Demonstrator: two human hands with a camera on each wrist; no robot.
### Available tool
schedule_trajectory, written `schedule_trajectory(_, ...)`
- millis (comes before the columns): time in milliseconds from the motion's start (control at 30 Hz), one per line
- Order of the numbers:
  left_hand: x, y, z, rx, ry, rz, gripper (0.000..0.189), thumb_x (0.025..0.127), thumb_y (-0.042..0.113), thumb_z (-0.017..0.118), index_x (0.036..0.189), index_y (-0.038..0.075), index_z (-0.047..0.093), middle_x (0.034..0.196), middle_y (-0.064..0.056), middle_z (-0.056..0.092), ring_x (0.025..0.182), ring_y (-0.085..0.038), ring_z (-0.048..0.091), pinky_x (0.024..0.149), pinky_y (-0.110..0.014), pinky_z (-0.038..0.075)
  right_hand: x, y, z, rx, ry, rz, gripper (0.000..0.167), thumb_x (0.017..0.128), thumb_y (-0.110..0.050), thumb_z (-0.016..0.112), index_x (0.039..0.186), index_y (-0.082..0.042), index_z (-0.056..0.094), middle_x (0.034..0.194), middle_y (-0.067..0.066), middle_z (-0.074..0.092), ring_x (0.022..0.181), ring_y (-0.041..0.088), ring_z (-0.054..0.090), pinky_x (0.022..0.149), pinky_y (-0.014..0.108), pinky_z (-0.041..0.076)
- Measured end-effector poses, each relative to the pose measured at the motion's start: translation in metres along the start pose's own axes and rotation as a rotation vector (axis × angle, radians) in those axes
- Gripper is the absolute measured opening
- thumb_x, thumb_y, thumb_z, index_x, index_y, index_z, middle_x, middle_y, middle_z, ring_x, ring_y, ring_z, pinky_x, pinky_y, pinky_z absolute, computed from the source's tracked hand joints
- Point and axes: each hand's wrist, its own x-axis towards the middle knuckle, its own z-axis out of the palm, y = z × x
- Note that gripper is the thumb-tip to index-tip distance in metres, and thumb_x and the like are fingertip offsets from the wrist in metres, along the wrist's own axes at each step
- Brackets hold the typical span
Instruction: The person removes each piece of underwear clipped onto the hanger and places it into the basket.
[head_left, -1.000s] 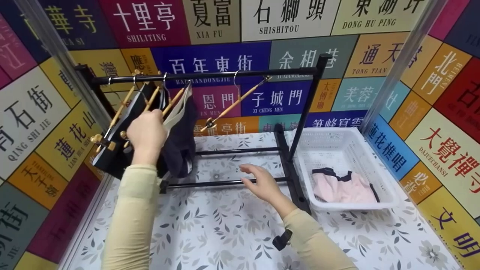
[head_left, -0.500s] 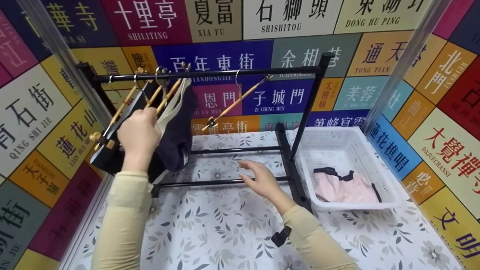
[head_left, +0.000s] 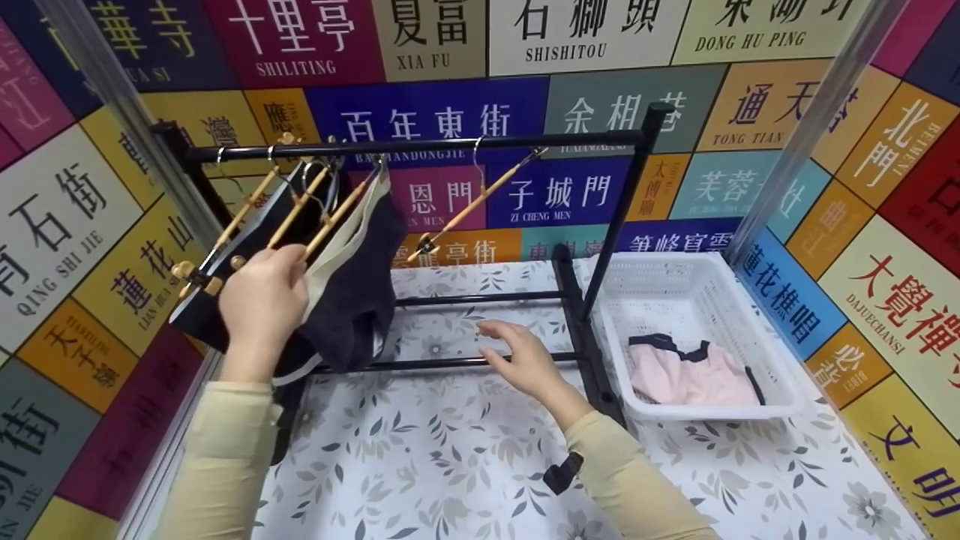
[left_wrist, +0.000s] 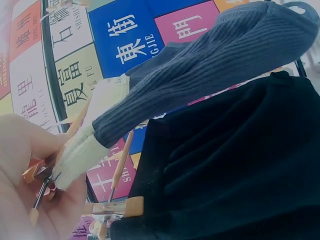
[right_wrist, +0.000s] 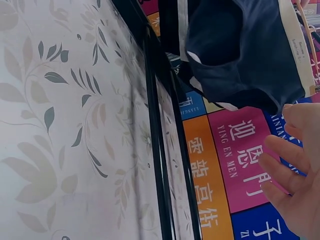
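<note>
In the head view my left hand (head_left: 264, 300) grips the near clip end of a wooden clip hanger (head_left: 335, 219) at the rack's left half. Navy shorts (head_left: 354, 281) with a cream waistband hang from it, tilted. The left wrist view shows the fingers and thumb around the clip beside the cream waistband (left_wrist: 80, 160). Whether its hook sits on the rail I cannot tell. Left of it, black garments (left_wrist: 240, 165) hang from other clip hangers. My right hand (head_left: 521, 364), fingers loosely bent and holding nothing, hovers in front of the rack.
A black rack (head_left: 525, 141) stands on a leaf-patterned tabletop (head_left: 450, 450). One bare clip hanger (head_left: 480, 199) hangs on its right half. Right of the rack, a white basket (head_left: 664, 274) holds a pink garment (head_left: 694, 375) with dark trim. Sign-covered walls enclose the table.
My left hand has moved left and nearer to me, drawing the hanger's near end down and shifting the navy shorts. The right hand has hardly moved.
</note>
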Motion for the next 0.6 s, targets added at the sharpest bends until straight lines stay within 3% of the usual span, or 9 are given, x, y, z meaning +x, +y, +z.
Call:
schedule_trajectory(200,-0.025,-0.005,0.007,-0.042,-0.030,0.035,0.022,0.082,0.002,0.068,0.103,0.007,0.074,0.086,-0.015,0.070,0.060,-0.036,0.061,0.050,-0.051,0.048,0.006,-0.001,-0.002,0.001,0.019,-0.013,0.039,0.095,-0.017,0.067,0.131,-0.006,0.060,0.124,0.009,0.066,0.114,0.027,0.060,0.098,0.044,0.046)
schedule_trajectory(367,-0.049,-0.008,0.021,-0.095,-0.072,0.061,0.023,0.081,0.002,0.072,0.104,0.008,0.075,0.084,-0.012,0.070,0.061,-0.033,0.062,0.052,-0.048,0.049,0.013,-0.001,-0.007,-0.010,0.043,-0.026,0.043,0.091,-0.013,0.070,0.132,-0.005,0.060,0.127,0.011,0.064,0.113,0.030,0.060,0.095,0.046,0.047)
schedule_trajectory(600,-0.076,-0.009,0.041,-0.172,-0.101,0.097,0.020,0.083,0.004,0.074,0.101,0.011,0.077,0.085,-0.008,0.070,0.070,-0.031,0.066,0.060,-0.049,0.051,0.017,0.003,-0.014,-0.017,0.037,0.011,0.051,0.092,-0.019,0.071,0.140,-0.009,0.055,0.137,0.010,0.058,0.126,0.030,0.052,0.105,0.045,0.039)
